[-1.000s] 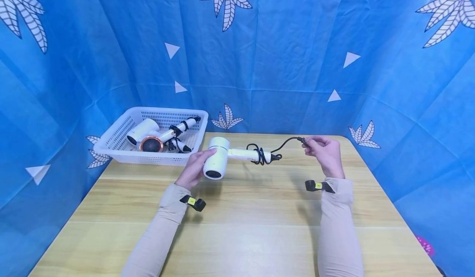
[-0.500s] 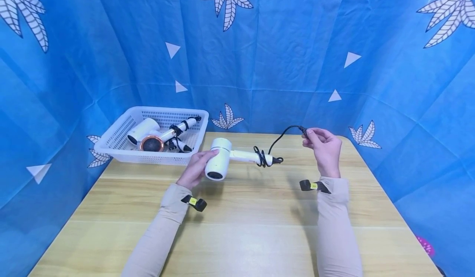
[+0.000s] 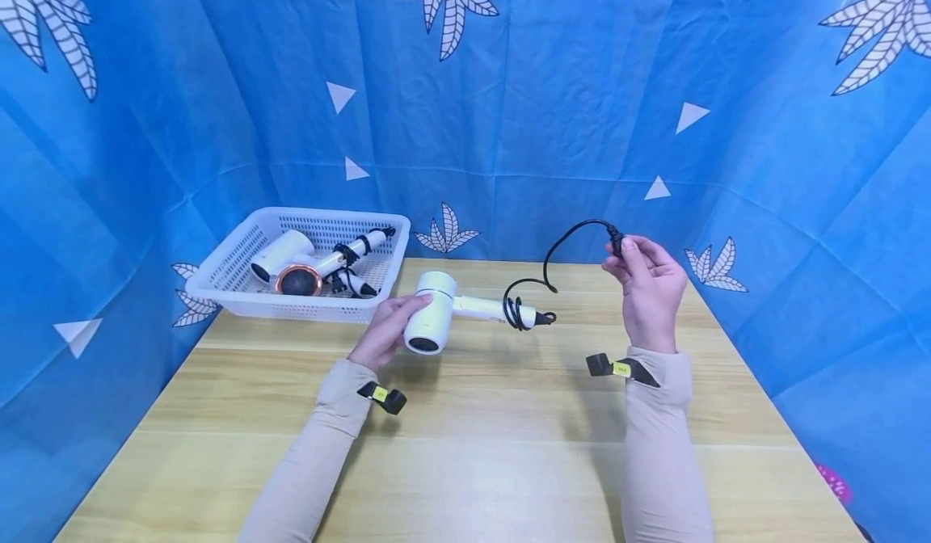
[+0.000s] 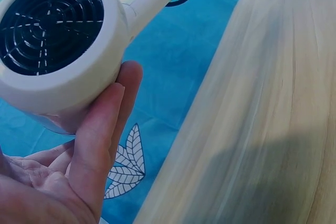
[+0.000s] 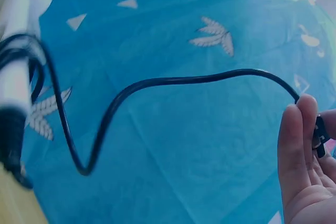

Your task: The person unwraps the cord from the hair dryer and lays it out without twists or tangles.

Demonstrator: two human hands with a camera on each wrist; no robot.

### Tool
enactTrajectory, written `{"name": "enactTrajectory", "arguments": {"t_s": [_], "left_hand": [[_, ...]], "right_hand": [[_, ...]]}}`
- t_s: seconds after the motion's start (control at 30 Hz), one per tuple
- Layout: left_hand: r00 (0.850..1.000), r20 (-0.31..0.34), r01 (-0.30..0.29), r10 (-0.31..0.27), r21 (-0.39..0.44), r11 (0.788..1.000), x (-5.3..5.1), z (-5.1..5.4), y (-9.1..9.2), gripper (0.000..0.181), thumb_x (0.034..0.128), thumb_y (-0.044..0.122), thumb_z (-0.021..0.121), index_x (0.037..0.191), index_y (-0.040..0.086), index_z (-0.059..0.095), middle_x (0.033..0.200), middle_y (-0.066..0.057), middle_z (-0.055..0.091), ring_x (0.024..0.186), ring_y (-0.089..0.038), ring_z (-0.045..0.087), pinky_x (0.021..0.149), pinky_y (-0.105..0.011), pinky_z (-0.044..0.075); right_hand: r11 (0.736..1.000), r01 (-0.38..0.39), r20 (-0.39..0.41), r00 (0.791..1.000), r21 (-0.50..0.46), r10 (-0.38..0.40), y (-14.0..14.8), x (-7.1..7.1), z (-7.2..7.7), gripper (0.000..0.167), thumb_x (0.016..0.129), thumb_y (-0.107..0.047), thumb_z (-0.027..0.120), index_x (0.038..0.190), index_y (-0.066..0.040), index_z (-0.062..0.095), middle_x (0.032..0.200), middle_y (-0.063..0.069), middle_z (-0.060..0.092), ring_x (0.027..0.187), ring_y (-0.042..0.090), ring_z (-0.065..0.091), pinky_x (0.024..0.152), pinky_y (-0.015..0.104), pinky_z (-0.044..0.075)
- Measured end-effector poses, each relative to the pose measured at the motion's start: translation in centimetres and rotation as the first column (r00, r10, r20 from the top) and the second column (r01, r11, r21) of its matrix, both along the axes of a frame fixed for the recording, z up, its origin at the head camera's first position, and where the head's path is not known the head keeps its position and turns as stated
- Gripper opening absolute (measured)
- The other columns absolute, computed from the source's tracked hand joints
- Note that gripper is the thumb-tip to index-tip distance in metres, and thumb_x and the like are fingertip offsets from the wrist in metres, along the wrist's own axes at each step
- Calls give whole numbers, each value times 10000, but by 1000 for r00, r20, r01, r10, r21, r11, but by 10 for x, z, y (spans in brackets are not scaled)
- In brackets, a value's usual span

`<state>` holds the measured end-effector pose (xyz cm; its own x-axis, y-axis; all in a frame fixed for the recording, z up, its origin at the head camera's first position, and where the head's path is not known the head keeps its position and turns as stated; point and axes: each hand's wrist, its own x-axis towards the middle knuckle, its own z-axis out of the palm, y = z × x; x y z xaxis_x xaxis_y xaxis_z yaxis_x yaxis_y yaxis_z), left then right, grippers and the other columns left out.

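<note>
My left hand (image 3: 385,330) grips a white hair dryer (image 3: 429,322) by its barrel, above the table, with the handle pointing right. In the left wrist view the dryer's dark round grille (image 4: 51,27) faces the camera, and the fingers (image 4: 97,140) lie along the barrel's side. A black cord (image 3: 515,313) is looped around the handle near its end. From there a free stretch of cord (image 5: 178,80) arcs over to my right hand (image 3: 650,296), which pinches the plug (image 3: 617,244) between thumb and fingers.
A white plastic basket (image 3: 291,310) at the back left holds several hair dryers, among them one with a copper-rimmed end (image 3: 298,280). The wooden table (image 3: 494,454) is bordered by a blue patterned curtain (image 3: 567,107) at the back and sides.
My right hand has moved up and slightly right with the plug. More cord has come loose from the handle, and the free stretch is longer. The left hand and dryer have barely shifted.
</note>
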<state>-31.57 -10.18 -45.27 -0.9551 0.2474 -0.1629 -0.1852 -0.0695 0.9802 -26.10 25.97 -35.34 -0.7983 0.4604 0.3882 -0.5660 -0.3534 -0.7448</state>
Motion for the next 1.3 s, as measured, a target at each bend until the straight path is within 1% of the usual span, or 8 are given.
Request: {"name": "enactTrajectory", "arguments": {"t_s": [0.17, 0.33, 0.53, 0.7, 0.8, 1.0, 1.1, 1.3], "left_hand": [[1000, -3, -6, 6, -7, 1000, 0, 0, 0, 577, 1000, 383, 641, 1399, -26, 559, 993, -4, 727, 855, -136, 729, 767, -327, 656], [1000, -4, -6, 6, -12, 1000, 0, 0, -1, 619, 1004, 408, 638, 1421, -38, 534, 1005, 2, 727, 867, -129, 725, 782, -313, 652], [1000, 14, -13, 13, 26, 1000, 2, 2, -2, 612, 1023, 394, 611, 1436, -49, 515, 990, 19, 725, 868, -123, 726, 776, -289, 648], [999, 25, -24, 22, 60, 998, 1, 2, -2, 597, 1030, 375, 600, 1425, -65, 517, 942, 48, 733, 840, -100, 725, 739, -238, 631], [999, 30, -27, 24, 75, 997, 1, 2, -3, 605, 1029, 382, 600, 1425, -66, 513, 933, 53, 735, 831, -95, 726, 726, -224, 628], [999, 31, -39, 36, 101, 994, 2, 5, -5, 587, 1034, 379, 593, 1411, -63, 510, 951, 45, 729, 849, -96, 726, 747, -220, 634], [999, 29, -46, 44, 97, 994, 2, 7, -5, 580, 1034, 381, 594, 1403, -59, 513, 946, 47, 729, 838, -91, 726, 731, -207, 629], [998, 29, -62, 60, 98, 993, 2, 9, -6, 564, 1032, 368, 600, 1398, -54, 522, 929, 52, 729, 820, -86, 725, 706, -204, 626]], "right_hand": [[996, -73, -66, 995, -56, 70, -4, 9, 10, 223, 917, -70, 764, 1047, 96, 692, 866, 171, 773, 642, 169, 712, 687, 279, 660], [983, -168, -91, 983, -76, 161, -5, 17, 17, 184, 929, -42, 741, 1043, 94, 694, 870, 179, 767, 638, 170, 707, 662, 264, 651], [961, -272, -100, 959, -45, 266, -6, 25, 23, 110, 962, -11, 688, 1037, 68, 709, 871, 164, 776, 638, 165, 705, 642, 245, 637], [939, -342, -105, 933, 26, 343, -5, 30, 24, 107, 989, 15, 636, 1041, 61, 717, 874, 162, 780, 650, 162, 698, 651, 236, 632], [916, -391, -77, 914, 93, 398, -3, 32, 23, 133, 1004, 30, 601, 1046, 41, 727, 882, 153, 781, 683, 162, 709, 657, 231, 626], [851, -467, 13, 878, 240, 479, 7, 33, 18, 193, 1019, 64, 546, 1068, 17, 727, 882, 123, 786, 682, 142, 703, 656, 222, 619], [822, -495, 55, 864, 281, 501, 14, 33, 16, 229, 1022, 83, 519, 1073, 14, 731, 892, 108, 786, 679, 129, 696, 660, 221, 621], [775, -536, 189, 844, 335, 502, 30, 32, 10, 224, 1030, 43, 539, 1079, -25, 747, 906, 74, 783, 702, 102, 691, 674, 210, 616]]}}
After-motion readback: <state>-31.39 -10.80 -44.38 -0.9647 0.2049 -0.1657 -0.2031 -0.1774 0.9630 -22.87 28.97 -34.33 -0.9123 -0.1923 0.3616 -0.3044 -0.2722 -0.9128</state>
